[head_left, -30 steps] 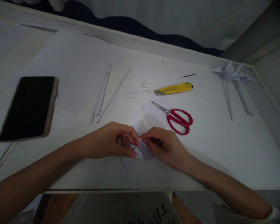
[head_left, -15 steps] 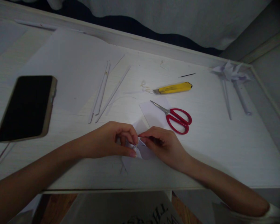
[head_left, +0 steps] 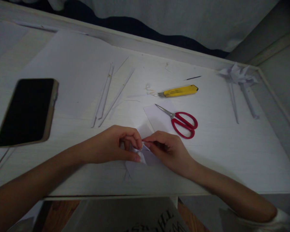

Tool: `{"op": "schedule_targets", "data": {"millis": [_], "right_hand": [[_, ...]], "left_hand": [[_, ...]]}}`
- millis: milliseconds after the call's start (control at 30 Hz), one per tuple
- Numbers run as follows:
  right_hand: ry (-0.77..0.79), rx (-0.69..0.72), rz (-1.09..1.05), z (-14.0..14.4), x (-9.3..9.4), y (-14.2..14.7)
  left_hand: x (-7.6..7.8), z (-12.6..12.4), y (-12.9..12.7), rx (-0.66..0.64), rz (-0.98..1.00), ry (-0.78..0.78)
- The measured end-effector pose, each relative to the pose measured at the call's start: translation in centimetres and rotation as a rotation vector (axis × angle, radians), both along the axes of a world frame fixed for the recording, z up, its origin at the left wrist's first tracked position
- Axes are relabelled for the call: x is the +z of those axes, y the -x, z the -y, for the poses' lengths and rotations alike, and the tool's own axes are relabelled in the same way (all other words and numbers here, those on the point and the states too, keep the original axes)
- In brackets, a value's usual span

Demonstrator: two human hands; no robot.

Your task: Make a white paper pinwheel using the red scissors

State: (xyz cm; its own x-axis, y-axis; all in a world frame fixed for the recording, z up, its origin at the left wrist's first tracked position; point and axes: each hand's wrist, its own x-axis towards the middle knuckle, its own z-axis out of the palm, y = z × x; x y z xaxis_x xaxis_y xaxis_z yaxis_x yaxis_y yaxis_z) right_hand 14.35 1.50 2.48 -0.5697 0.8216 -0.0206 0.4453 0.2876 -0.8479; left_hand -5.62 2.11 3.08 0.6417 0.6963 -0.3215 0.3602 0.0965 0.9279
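Near the front edge of the table, my left hand (head_left: 120,144) pinches a small piece of folded white paper (head_left: 142,157) between thumb and fingers. From the other side, my right hand (head_left: 170,151) closes thumb and forefinger on the same paper's upper edge, its fingertips almost touching the left ones. My fingers cover much of the folds. Flat white paper lies beneath the hands. Just beyond my right hand rest scissors (head_left: 181,122) with red handles, partly on a square of white paper (head_left: 154,112).
A yellow box cutter (head_left: 180,91) lies behind the scissors, with a thin black rod (head_left: 193,78) beyond. Rolled paper sticks (head_left: 106,91) and a large paper sheet (head_left: 70,64) are left of centre. A dark tablet or phone (head_left: 26,112) lies far left; paper flowers (head_left: 239,75) lie far right.
Both hands stay almost in place on the folded paper. Its lower flap looks slightly shifted between the fingers. The whole view has moved very slightly.
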Motion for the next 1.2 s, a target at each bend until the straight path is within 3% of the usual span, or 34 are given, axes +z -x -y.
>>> {"op": "schedule_targets", "data": {"millis": [433, 600, 767, 1200], "right_hand": [[0.006, -0.032, 0.007, 0.3, 0.1, 0.1], [0.011, -0.032, 0.007, 0.2, 0.1, 0.1], [-0.002, -0.045, 0.001, 0.2, 0.2, 0.2], [-0.008, -0.092, 0.012, 0.3, 0.0, 0.2]], "left_hand": [[0.0, 0.0, 0.0, 0.01, -0.003, 0.005], [1.1, -0.2, -0.3, 0.011, -0.02, 0.07], [2.0, -0.2, -0.6, 0.05, -0.166, 0.048], [1.9, -0.2, -0.6, 0.025, -0.185, 0.018]]}}
